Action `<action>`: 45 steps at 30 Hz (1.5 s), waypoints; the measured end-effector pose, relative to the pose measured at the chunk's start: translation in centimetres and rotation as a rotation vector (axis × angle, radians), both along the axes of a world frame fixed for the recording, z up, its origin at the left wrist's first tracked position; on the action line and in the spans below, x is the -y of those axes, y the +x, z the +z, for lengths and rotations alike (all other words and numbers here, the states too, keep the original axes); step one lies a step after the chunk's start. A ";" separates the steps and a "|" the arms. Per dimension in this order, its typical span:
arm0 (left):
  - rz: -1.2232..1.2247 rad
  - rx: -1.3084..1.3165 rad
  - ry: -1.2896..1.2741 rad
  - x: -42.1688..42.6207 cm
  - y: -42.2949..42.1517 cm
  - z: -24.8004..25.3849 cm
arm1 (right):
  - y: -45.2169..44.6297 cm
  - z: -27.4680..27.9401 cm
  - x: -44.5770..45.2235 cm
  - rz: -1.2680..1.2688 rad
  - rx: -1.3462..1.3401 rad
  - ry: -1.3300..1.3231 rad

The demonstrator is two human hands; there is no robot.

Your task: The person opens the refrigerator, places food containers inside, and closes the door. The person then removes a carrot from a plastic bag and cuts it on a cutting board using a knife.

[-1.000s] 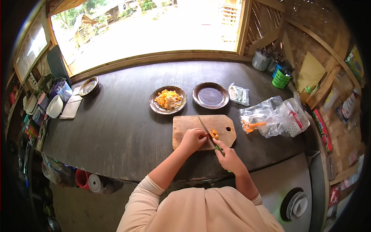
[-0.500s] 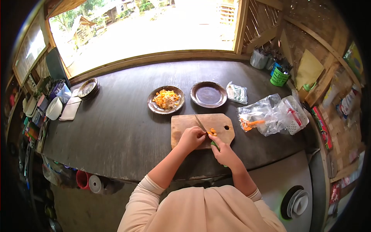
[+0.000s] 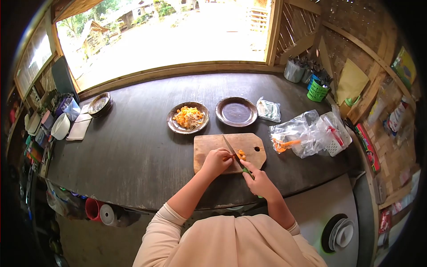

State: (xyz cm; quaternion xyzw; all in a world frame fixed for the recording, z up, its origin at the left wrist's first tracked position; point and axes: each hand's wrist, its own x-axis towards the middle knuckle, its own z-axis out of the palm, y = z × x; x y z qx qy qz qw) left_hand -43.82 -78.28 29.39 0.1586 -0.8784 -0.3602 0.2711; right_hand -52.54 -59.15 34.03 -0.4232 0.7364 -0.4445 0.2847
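Observation:
My left hand (image 3: pixel 217 162) rests on the left half of a wooden cutting board (image 3: pixel 205 143). Its fingers are closed around a small carrot piece (image 3: pixel 232 157), mostly hidden by them. My right hand (image 3: pixel 261 182) grips the green handle of a knife (image 3: pixel 230 143). The blade slants up and left over the board, right beside my left fingertips. Several cut orange bits (image 3: pixel 241 153) lie on the board just right of the blade. Beyond the board stands a brown plate (image 3: pixel 171 127) heaped with orange and whitish shreds; to its right is another brown plate (image 3: pixel 235 111) with nothing on it.
On the dark table (image 3: pixel 129 151), clear plastic bags (image 3: pixel 307 133) with orange pieces lie right of the board. A small wrapped packet (image 3: pixel 268 110) sits by the second plate. Stacked plates (image 3: pixel 100 104) and a white bowl (image 3: pixel 61 126) are at left; a green basket (image 3: pixel 317 91) stands at back right.
The knife and my right hand have shifted slightly, and the blade now stands left of the cut bits. My left hand still pinches its piece. The whole view has moved a little.

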 end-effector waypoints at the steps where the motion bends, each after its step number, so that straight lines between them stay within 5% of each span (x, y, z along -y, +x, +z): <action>1: 0.002 0.009 0.007 0.0 0.0 0.1 | 0.0 0.1 0.0 0.002 -0.007 0.003; 30: 0.004 -0.009 0.063 -0.1 0.0 0.4 | -0.2 -1.9 2.2 0.024 -0.205 -0.127; 45: 0.008 -0.005 0.092 -0.3 0.1 0.4 | 0.6 0.2 -0.9 -0.005 -0.064 0.103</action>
